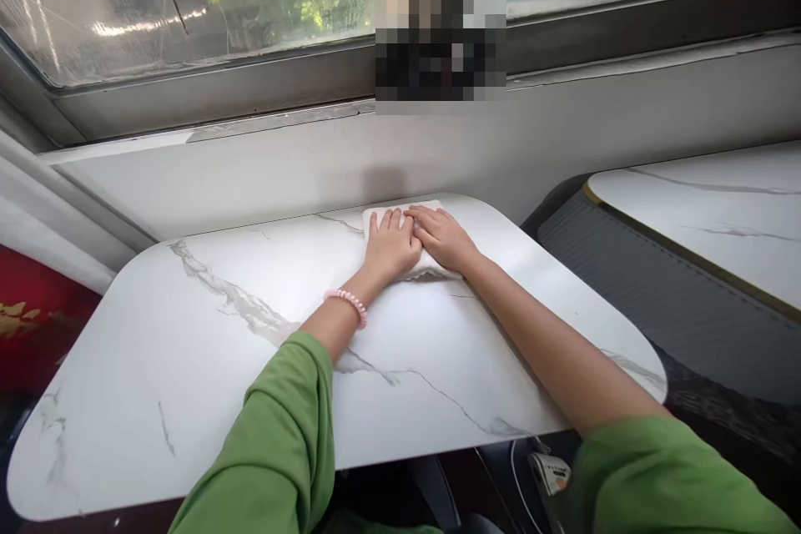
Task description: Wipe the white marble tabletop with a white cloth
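A folded white cloth [431,269] lies on the white marbled table [206,367], close to its far edge by the wall. My left hand [391,246] rests flat on the cloth's left part, fingers spread and pointing away from me; a pink coiled band is on that wrist. Beside it, my right hand [443,238] lies on the cloth with its fingers stretched out to the left, their tips meeting the left hand. Both palms face down and hide much of the cloth.
Behind the table rise a white wall [263,183] and metal-framed windows. A second marbled table [719,200] stands at the right, over a grey ribbed surface. White curtain and red fabric [37,317] are at the left. A white power strip [551,473] shows below the near edge.
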Tool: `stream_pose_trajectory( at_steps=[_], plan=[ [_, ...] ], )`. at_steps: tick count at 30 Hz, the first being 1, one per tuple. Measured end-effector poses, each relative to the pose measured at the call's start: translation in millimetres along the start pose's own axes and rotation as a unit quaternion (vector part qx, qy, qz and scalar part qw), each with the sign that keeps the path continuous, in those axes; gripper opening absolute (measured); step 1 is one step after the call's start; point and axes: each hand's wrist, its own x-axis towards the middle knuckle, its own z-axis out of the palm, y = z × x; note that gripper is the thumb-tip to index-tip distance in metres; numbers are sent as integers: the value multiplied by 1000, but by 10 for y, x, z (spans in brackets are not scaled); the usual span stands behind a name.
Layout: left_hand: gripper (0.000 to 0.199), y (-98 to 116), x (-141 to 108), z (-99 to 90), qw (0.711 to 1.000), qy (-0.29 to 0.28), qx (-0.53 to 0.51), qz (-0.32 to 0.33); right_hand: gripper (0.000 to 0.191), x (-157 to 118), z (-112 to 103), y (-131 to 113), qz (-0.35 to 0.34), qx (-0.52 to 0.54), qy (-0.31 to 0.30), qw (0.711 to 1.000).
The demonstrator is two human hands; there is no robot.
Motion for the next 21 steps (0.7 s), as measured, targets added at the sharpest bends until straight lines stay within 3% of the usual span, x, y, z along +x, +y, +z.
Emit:
stream_pose_trajectory(
  at_steps=[3,8,12,16,21],
  plan=[
    [51,91,-314,-62,999,-9,11,42,49,-380,-72,-163,-1,-33,1,999],
    [53,302,-1010,-228,987,-40,14,153,51,-1271,-203,-559,23,-95,45,994],
    [56,453,-1573,-341,983,-33,7,182,54,-1835,-301,-867,-18,-92,67,993],
    [56,471,-1874,-385,985,-30,-7,172,62,-2010,-329,-1049,-37,-65,60,995],
    [56,353,-1854,-389,986,-46,-28,158,62,-1889,-276,-1122,-12,-48,47,998]
  ],
)
